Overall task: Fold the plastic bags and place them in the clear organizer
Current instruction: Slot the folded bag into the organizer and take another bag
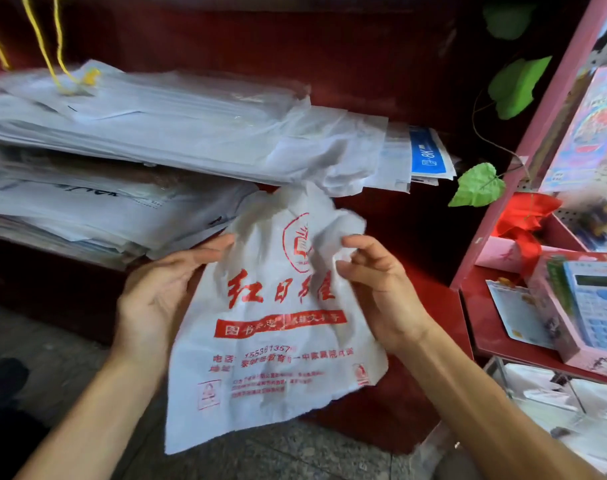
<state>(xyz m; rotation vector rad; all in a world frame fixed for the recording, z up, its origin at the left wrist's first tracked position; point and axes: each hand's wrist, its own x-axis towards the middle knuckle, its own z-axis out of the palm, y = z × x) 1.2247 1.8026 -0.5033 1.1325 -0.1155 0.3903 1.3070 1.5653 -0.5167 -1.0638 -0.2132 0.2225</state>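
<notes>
A crumpled white plastic bag (278, 344) with red printed characters hangs in the air between my hands, its printed face toward me. My left hand (160, 289) grips the bag's upper left edge, thumb in front. My right hand (378, 285) pinches the bunched upper right corner with curled fingers. The bag's bottom hangs loose above the floor. A clear organizer does not show plainly in this view.
Two stacks of flat white bags and papers (156, 133) lie on dark red shelves behind the bag. A red rack (523, 161) stands at the right with a boxed calculator (593, 306), a red bow and green leaves. Grey speckled floor (295, 455) below.
</notes>
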